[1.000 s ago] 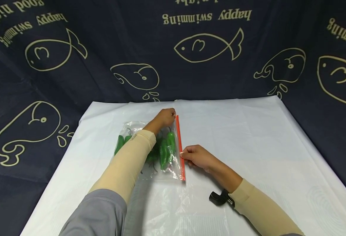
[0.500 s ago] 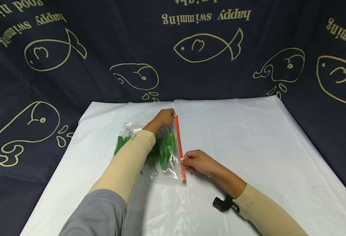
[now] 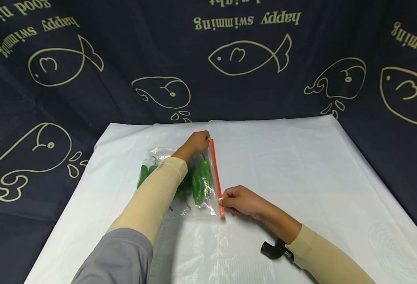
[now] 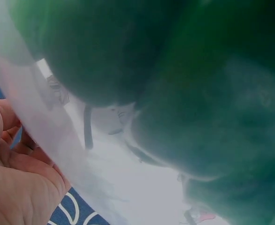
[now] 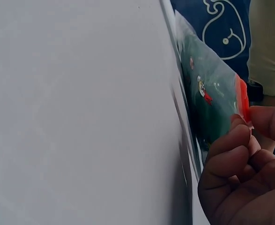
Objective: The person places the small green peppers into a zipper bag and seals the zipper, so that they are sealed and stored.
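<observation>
A clear zip bag with a red zip strip along its right edge lies on the table, holding several green peppers. My left hand grips the bag's far right corner, near the top of the strip. Lower on that strip, my right hand pinches a small white zip slider between thumb and forefinger. The right wrist view has the thumb and fingers closed at the red strip. Peppers seen through the plastic fill most of the left wrist view. My left forearm hides part of the bag.
White cloth covers the table. Behind and beside it hangs a dark blue curtain with fish and whale outlines. A black camera mount is strapped at my right wrist.
My right hand has slid down along the red strip toward the near corner, with the white slider at its fingertips. The left hand keeps its grip on the far corner.
</observation>
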The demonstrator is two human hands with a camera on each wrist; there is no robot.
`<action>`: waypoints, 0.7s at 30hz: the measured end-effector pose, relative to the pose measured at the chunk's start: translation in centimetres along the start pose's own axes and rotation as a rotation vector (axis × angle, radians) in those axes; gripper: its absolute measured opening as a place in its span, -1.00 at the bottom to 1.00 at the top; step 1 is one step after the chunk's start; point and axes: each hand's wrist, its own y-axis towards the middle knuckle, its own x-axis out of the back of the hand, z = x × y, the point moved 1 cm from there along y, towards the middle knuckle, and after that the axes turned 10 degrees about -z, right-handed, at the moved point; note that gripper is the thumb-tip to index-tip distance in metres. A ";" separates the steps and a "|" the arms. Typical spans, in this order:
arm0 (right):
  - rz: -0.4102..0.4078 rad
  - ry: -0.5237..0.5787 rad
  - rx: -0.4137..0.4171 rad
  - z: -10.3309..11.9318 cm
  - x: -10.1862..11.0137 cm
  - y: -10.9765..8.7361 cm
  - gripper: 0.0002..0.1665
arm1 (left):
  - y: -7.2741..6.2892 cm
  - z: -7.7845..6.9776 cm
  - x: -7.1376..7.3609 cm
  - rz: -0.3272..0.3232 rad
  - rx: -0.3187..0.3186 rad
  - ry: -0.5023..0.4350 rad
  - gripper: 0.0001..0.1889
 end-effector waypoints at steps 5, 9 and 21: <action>0.037 -0.022 0.015 -0.3 0.2 -0.3 -0.64 | 0.2 0.1 -0.2 0.005 -0.002 0.004 -0.79; 0.075 -0.017 0.022 -0.5 0.3 -0.4 -0.68 | 0.3 0.1 -0.3 0.004 -0.001 -0.002 -0.80; 0.147 -0.020 0.040 -0.3 0.2 -1.2 -0.70 | 0.2 -0.3 -0.6 -0.025 -0.034 0.032 -0.80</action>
